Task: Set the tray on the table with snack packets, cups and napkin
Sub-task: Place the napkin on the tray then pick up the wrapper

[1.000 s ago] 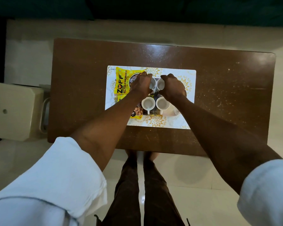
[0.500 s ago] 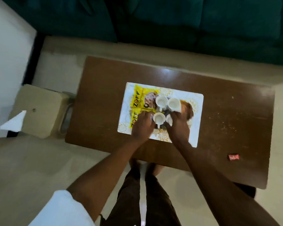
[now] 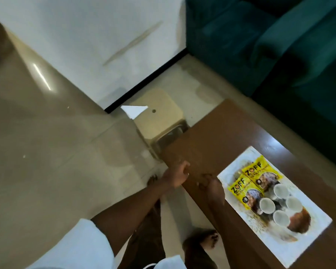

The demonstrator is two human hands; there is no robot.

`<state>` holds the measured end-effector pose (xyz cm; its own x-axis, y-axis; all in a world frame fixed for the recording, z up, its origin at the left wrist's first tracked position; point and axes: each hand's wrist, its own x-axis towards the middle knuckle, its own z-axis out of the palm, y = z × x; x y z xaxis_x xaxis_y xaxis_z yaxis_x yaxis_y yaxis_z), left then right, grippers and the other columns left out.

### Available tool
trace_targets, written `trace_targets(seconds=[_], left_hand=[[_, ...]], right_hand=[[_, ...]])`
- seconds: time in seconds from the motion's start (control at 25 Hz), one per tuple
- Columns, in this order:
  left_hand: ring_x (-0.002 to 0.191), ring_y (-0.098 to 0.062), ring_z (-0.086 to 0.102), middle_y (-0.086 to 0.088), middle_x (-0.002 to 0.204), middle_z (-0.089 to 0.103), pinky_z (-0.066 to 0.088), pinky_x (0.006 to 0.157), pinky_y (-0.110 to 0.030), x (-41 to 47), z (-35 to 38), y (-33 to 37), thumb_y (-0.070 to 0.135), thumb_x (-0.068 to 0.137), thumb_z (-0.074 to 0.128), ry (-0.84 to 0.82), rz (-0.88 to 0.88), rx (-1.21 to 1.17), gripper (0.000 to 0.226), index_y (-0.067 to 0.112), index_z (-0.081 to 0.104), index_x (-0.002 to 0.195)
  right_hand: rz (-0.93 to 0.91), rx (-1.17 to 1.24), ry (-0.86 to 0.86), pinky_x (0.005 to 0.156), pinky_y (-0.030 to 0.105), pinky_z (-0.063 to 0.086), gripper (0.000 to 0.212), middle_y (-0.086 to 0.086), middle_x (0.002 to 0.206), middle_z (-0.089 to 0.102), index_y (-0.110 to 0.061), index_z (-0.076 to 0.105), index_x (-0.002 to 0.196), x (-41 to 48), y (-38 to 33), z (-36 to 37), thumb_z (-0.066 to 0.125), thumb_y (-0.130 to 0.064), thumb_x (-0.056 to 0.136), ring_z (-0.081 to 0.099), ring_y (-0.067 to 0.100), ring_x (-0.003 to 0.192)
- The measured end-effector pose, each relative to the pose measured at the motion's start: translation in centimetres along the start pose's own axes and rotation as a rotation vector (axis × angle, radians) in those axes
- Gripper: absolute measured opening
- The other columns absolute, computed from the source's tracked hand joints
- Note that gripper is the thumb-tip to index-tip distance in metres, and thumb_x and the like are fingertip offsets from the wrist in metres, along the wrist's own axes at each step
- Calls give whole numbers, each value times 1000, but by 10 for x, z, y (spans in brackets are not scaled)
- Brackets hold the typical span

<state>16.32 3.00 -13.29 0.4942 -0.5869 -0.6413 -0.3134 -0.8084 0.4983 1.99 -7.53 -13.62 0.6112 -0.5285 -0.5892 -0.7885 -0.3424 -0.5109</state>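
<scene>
Packets, cups set on white floral tray point(image 3: 306, 247); I see left hand point(image 3: 177, 176) and right hand point(image 3: 211, 186) empty, loosely curled; white folded napkin point(image 3: 134, 112) on beige stool point(image 3: 159, 117) needs fetching next.

Tray point(image 3: 316, 228) on brown table point(image 3: 217, 144) w/ two yellow snack packets point(image 3: 250, 183), four white cups point(image 3: 267, 204) — both hands point(image 3: 177, 176) empty at table edge; napkin point(image 3: 134, 111) on stool point(image 3: 161, 117).

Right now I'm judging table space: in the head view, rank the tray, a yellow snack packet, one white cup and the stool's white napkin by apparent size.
1. tray
2. yellow snack packet
3-4. white napkin and white cup: look alike; the napkin lies farther away, so unranked.
</scene>
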Motion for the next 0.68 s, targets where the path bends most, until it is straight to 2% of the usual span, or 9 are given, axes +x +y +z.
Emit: trace_targets(seconds=[0.08, 0.16, 0.28, 0.32, 0.4, 0.44, 0.56, 0.68], left_hand=[[134, -24, 58, -9, 147, 56, 53, 109, -39, 20, -47, -30, 18, 102, 63, 50, -50, -147, 44, 13, 55, 145], [129, -28, 63, -16, 140, 62, 55, 106, -42, 45, -100, -68, 12, 101, 64, 128, -97, -297, 40, 5, 58, 140], [122, -36, 65, -23, 131, 67, 54, 99, -40, 81, -173, -129, 4, 98, 63, 211, -198, -403, 35, -3, 62, 132], [122, -37, 65, -25, 130, 66, 54, 99, -40, 92, -194, -147, 3, 97, 63, 213, -222, -414, 35, -4, 62, 131], [121, -42, 65, -29, 129, 65, 55, 99, -43, 111, -229, -172, -1, 96, 62, 235, -245, -464, 36, -6, 61, 132], [119, -42, 66, -29, 128, 66, 55, 97, -42, 123, -247, -184, -1, 96, 63, 259, -253, -478, 36, -6, 61, 132], [118, -36, 67, -22, 128, 67, 54, 97, -37, 161, -287, -214, 6, 96, 64, 326, -276, -465, 36, 1, 64, 132], [122, -31, 64, -19, 136, 61, 50, 100, -32, 196, -305, -244, 10, 97, 61, 339, -322, -442, 37, 5, 63, 134]], right_hand=[[-23, -36, -28, 94, 41, 56, 40, 7, 137, 68, -20, 70, 132, 34, -50, 8, 72, -27, 93, 69, 35, 120], [-74, -52, -31, 93, 38, 56, 38, 8, 138, 68, -19, 69, 132, 74, -108, 24, 72, -28, 96, 70, 34, 118], [-93, 5, -30, 82, 20, 56, 30, 14, 129, 70, -12, 69, 128, 124, -204, 45, 69, -19, 99, 69, 35, 117], [-112, 40, -33, 85, 18, 57, 31, 16, 132, 67, -10, 68, 130, 142, -234, 51, 67, -15, 100, 67, 35, 120], [-175, 38, 23, 98, 37, 58, 36, 11, 139, 63, -13, 68, 134, 176, -286, 56, 70, -21, 98, 65, 29, 125], [-206, 4, 42, 100, 43, 56, 40, 6, 140, 63, -17, 68, 135, 196, -310, 59, 73, -28, 96, 64, 26, 125], [-271, -113, 76, 93, 34, 53, 47, 0, 137, 63, -23, 64, 139, 254, -360, 72, 73, -35, 95, 63, 22, 123], [-317, -256, 39, 101, 40, 51, 54, 0, 144, 58, -23, 56, 147, 310, -382, 91, 71, -35, 97, 54, 24, 134]])
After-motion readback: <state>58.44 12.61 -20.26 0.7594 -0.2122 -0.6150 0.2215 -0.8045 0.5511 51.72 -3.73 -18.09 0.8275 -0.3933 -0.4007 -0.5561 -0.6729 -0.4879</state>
